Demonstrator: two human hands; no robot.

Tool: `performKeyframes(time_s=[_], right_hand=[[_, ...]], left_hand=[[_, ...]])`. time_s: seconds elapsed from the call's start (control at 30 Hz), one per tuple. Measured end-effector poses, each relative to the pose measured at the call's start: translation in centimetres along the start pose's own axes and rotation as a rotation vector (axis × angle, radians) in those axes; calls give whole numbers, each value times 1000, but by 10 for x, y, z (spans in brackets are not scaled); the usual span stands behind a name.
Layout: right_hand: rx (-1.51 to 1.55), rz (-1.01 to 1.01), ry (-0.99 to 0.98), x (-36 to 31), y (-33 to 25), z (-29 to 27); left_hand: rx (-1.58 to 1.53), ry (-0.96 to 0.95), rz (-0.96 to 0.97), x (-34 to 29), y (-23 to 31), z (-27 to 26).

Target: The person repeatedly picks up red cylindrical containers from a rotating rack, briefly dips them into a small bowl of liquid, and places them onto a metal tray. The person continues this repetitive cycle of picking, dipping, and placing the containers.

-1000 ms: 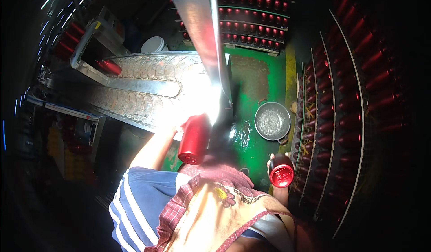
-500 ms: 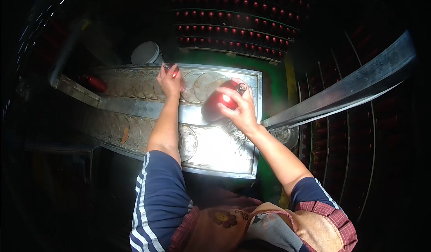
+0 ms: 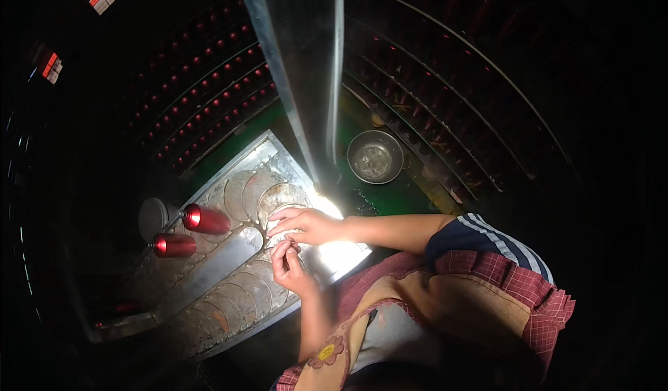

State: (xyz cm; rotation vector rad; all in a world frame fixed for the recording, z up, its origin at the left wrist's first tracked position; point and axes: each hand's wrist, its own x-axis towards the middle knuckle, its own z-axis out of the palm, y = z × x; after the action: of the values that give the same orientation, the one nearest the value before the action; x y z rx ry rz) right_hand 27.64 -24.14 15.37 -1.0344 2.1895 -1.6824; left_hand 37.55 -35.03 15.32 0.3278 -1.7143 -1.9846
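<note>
Seen from above: over the right end of a plated conveyor (image 3: 240,297), a right hand (image 3: 309,225) with extended, loosened fingers, clasping nothing visible; just nearer, a left hand (image 3: 293,272) with curled fingers close to the right thumb, any grip there impossible to tell. To the left, on the far lane, two red bottles (image 3: 207,219), side by side, well apart from both hands. Between lanes, a metal divider (image 3: 216,272). Beyond the bottles, a pale bucket (image 3: 151,218); far right, on green floor, a round metal pan (image 3: 376,158)

Two bottles (image 3: 207,219) (neighbours) stand on the conveyor (image 3: 240,288), left of the pan (image 3: 357,144).
</note>
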Motion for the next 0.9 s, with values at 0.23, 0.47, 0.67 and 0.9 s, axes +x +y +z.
performKeyframes(time_s=[0.23,0.47,0.67,0.9], right_hand=[[-555,215,1205,-333,-70,-388],[-1450,585,1429,-534,-110,-749],[-1300,616,1303,-548,-62,-830],[-1207,613,1387,-545,-46,-837]], left_hand=[[-120,-851,-226,-48,-3,275],[103,-1038,740,-39,76,671],[531,-965,1041,-53,69,863],[540,-904,971,-62,55,855]])
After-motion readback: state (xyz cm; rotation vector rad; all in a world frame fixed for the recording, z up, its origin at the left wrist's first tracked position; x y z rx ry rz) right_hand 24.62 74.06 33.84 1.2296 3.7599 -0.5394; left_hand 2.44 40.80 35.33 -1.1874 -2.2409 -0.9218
